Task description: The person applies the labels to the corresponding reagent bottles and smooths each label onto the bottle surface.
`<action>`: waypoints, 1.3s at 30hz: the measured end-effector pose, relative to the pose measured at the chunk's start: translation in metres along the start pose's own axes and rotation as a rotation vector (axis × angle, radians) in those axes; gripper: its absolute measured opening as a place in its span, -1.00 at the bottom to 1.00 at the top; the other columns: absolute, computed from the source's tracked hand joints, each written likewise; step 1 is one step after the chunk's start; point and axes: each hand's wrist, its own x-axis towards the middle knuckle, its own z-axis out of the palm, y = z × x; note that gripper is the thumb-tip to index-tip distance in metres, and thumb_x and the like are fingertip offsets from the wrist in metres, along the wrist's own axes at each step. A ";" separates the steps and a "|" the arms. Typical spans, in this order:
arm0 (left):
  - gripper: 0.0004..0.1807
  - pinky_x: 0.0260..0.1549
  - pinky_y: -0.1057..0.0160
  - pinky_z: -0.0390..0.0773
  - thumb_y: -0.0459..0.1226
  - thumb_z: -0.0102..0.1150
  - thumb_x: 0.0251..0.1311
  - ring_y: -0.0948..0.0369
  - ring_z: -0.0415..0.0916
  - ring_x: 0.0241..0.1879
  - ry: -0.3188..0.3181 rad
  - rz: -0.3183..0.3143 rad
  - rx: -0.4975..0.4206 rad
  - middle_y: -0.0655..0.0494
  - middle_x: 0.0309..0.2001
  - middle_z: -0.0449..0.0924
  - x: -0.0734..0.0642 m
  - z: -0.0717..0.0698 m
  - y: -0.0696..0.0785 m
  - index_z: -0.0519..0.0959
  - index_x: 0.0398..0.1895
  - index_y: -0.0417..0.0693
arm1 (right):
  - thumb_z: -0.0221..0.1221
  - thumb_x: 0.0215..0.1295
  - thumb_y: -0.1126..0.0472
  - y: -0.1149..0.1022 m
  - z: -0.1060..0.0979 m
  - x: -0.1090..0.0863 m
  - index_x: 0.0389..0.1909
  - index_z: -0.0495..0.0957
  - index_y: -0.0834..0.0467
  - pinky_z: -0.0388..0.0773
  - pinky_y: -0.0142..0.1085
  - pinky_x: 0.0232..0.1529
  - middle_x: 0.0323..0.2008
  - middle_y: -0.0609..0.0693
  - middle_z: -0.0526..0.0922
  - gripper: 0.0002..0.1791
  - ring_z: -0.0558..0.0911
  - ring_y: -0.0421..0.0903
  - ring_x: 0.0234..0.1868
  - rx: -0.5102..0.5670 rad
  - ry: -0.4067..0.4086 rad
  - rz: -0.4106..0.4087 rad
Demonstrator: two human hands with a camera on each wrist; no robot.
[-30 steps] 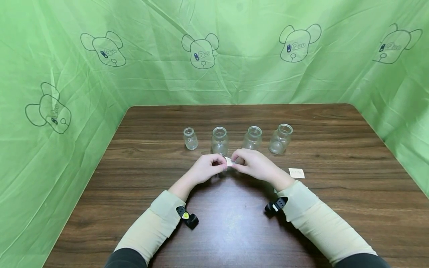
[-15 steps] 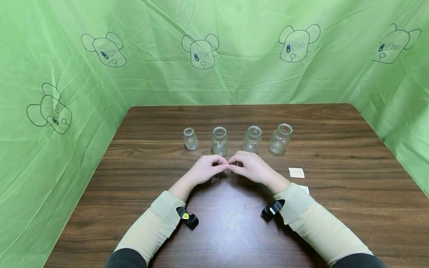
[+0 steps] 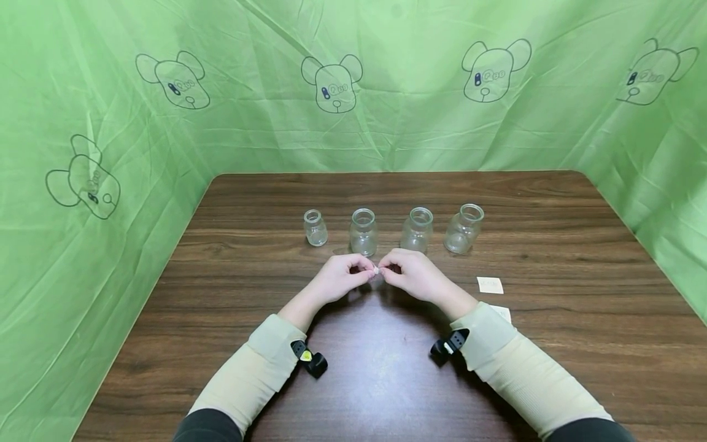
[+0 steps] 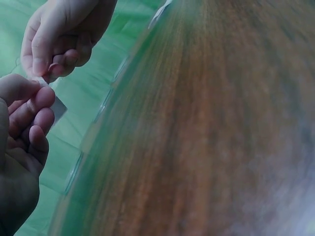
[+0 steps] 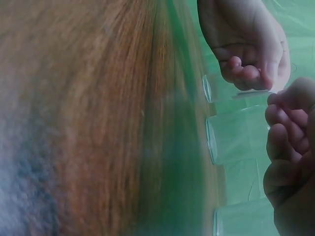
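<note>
My left hand [image 3: 345, 276] pinches a small whitish paper label [image 4: 59, 109] between thumb and index finger. Opposite it, my right hand [image 3: 414, 273] has thumb and index fingertips at the label's edge, pinching it there. The fingertips of both hands almost meet, held above the table in front of the two middle jars. In the right wrist view the label [image 5: 252, 93] appears nearly edge-on, a thin strip under the left fingers. Most of it is covered by the fingers in the head view.
Behind the hands stand a small glass jar [image 3: 316, 233] and three larger ones, the rightmost jar [image 3: 464, 233] slightly apart. A pale paper label [image 3: 490, 285] with faint writing lies right; another label [image 3: 502, 313] is partly under the right sleeve. Green cloth [image 3: 386, 135] surrounds the wooden table [image 3: 248, 215].
The right hand has shifted slightly left and nearer to me, closing in on the left fingertips. The held label shows less now. A second label on the table has come into sight beside the right sleeve.
</note>
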 end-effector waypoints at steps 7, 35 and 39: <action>-0.95 -0.44 0.33 0.46 -0.26 0.22 0.15 0.31 0.43 -0.50 0.023 -0.011 -0.001 0.25 -0.50 0.53 -0.001 -0.001 -0.002 0.62 -0.38 -0.03 | 0.17 0.12 0.28 0.003 -0.002 -0.002 -0.43 0.58 0.16 0.44 -0.36 -0.38 -0.47 -0.15 0.52 -0.96 0.46 -0.24 -0.42 0.074 0.013 0.076; -0.96 -0.42 0.31 0.45 -0.30 0.23 0.12 0.27 0.44 -0.46 0.100 -0.090 0.018 0.23 -0.50 0.53 -0.022 -0.025 -0.023 0.58 -0.43 -0.06 | 0.16 0.18 0.28 0.021 -0.012 -0.018 -0.36 0.60 0.16 0.40 -0.31 -0.39 -0.50 -0.12 0.53 -0.93 0.45 -0.17 -0.45 0.130 0.125 0.280; -0.96 -0.44 0.31 0.44 -0.27 0.25 0.09 0.27 0.43 -0.48 0.087 -0.112 0.035 0.23 -0.51 0.52 -0.026 -0.034 -0.029 0.59 -0.45 -0.02 | 0.16 0.20 0.26 0.023 -0.014 -0.020 -0.35 0.61 0.17 0.41 -0.31 -0.38 -0.49 -0.11 0.54 -0.92 0.45 -0.17 -0.44 0.130 0.120 0.293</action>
